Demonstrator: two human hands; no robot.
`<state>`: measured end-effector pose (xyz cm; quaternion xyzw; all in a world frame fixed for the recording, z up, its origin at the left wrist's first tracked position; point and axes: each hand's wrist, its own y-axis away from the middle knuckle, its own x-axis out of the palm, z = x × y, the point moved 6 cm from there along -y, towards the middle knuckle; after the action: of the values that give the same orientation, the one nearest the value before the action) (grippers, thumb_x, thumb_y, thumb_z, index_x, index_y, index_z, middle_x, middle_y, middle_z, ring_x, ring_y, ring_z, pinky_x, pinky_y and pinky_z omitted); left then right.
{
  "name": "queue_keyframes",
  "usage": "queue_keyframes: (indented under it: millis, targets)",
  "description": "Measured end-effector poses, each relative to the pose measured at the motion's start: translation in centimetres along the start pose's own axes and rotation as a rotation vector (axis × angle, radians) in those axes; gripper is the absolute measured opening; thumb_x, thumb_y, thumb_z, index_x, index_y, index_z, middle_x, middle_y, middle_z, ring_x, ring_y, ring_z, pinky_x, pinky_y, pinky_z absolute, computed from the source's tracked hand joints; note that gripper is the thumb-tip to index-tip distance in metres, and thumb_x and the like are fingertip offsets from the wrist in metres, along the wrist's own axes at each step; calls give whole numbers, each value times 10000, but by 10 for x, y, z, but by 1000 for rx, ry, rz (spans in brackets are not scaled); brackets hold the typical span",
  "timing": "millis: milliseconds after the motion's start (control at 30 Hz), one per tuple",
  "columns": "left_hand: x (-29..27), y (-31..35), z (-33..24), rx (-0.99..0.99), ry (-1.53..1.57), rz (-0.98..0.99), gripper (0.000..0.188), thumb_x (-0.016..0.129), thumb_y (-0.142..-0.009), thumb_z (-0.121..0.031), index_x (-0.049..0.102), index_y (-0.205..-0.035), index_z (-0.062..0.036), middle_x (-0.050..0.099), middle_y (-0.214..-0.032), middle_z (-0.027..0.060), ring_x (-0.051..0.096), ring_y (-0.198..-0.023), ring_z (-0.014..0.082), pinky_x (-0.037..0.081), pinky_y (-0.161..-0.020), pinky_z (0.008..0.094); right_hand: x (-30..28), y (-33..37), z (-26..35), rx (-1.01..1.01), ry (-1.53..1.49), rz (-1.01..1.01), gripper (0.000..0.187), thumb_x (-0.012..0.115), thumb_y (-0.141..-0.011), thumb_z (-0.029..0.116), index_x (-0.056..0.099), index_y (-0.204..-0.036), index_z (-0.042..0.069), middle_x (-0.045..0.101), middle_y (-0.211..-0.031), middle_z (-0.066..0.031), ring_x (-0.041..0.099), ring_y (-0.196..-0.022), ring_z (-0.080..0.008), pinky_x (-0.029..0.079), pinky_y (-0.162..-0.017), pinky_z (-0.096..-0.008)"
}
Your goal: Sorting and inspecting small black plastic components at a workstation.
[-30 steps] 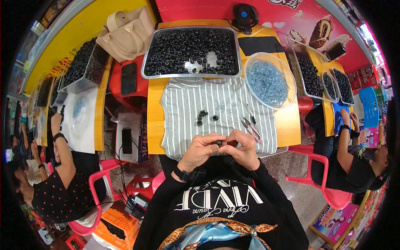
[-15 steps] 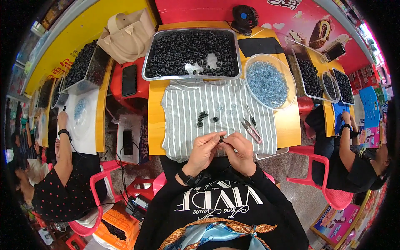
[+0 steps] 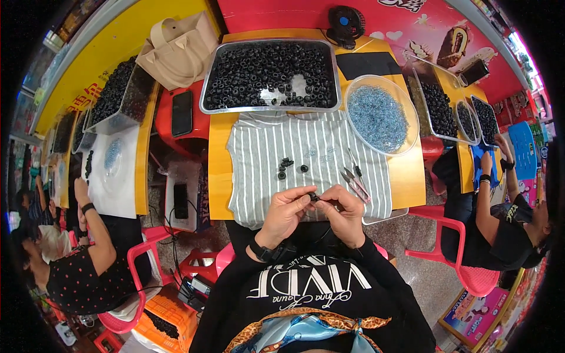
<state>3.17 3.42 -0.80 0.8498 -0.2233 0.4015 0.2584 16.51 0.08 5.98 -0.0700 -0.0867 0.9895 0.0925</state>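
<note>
Between my two hands, over the near edge of a grey-and-white striped cloth [image 3: 253, 159], is a small black ring-shaped part [image 3: 313, 196]. My left hand [image 3: 282, 215] pinches it from the left. My right hand [image 3: 341, 215] closes on it from the other side, its fingertips hiding some of it. Beyond my hands on the cloth lie a few loose black ring parts [image 3: 282, 175] and a single one [image 3: 304, 169]. To the right of them are scissors or snips with pinkish handles [image 3: 356, 185] and a thin pointed tool [image 3: 354, 162]. Small clear-blue pieces [image 3: 318, 154] lie scattered on the cloth.
A clear tray [image 3: 206, 107] heaped with black ring parts stands at the back. Right of it is a round tub [image 3: 415, 130] of small clear-blue pieces. A black fan [image 3: 346, 25] and beige bag [image 3: 182, 53] are behind. Co-workers [image 3: 88, 259] sit at tables either side.
Both my hands have shifted slightly, and the black part between them has turned a little, showing more of itself. The co-worker on the left has drawn a hand back; the right one has raised a hand.
</note>
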Motion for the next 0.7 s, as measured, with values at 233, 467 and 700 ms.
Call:
queue_keyframes:
  millis: [233,467,700]
  targets:
    - [0,0,-1,12,-27,-18,251,597,-914,-9,632,-1158,37,688,-977,97,647,-837,131,530,-752,238,2,0,-2,-12,-12,7,89,685,-784,-59,632,-846,-22,599,-767,-60,573,-664,-113,436,-579,-227]
    - [0,-1,-2,26,-3,-17,248,595,-913,-6,636,-1155,33,689,-968,99,645,-827,128,527,-748,235,1,0,-2,-21,-15,9,88,682,-779,-62,631,-837,-20,606,-766,-60,565,-661,-125,433,-583,-242]
    - [2,0,-2,28,-84,-18,228,592,-908,12,658,-1126,26,649,-948,49,619,-823,117,510,-749,224,3,-2,0,-68,20,45,93,679,-770,-67,632,-830,-15,611,-762,-63,561,-672,-138,423,-581,-246]
